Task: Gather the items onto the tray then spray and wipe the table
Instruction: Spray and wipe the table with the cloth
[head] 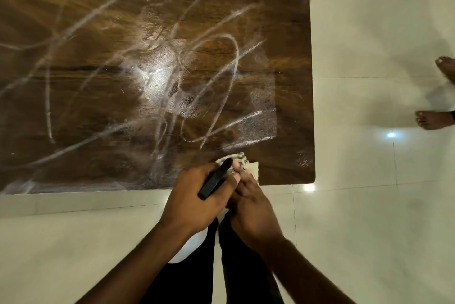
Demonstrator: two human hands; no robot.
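The left hand (pixel 197 195) is clenched round a spray bottle (pixel 215 179). Only the bottle's slim black top shows, lying slantwise across the knuckles, along with a white bulge of the body below the wrist; the rest is hidden under the palm, and the nozzle cannot be made out. Pressed against its right side, the right hand (pixel 253 207) curls its fingers onto a pale crumpled cloth (pixel 247 163), though its fingertips are mostly covered by the left hand, so the exact grip is hard to read. The cloth pokes out just beyond both hands and rests on the near edge of the tabletop (pixel 73 82), close to the right corner; most of it is hidden behind the fingers, and a small pale scrap shows in the gap between the two hands. Beyond the hands and to their left, the dark wood carries whitish wet streaks (pixel 172 57) in loops and long strokes, with a bright glare patch in their midst. The tabletop's far and left parts run out of view. Below the forearms, dark trousers (pixel 187 284) are cut off by the lower border. Far to the right of the hands, two bare feet (pixel 433 120) of another person stand on the pale tiled floor (pixel 369 33), cut off at the border.
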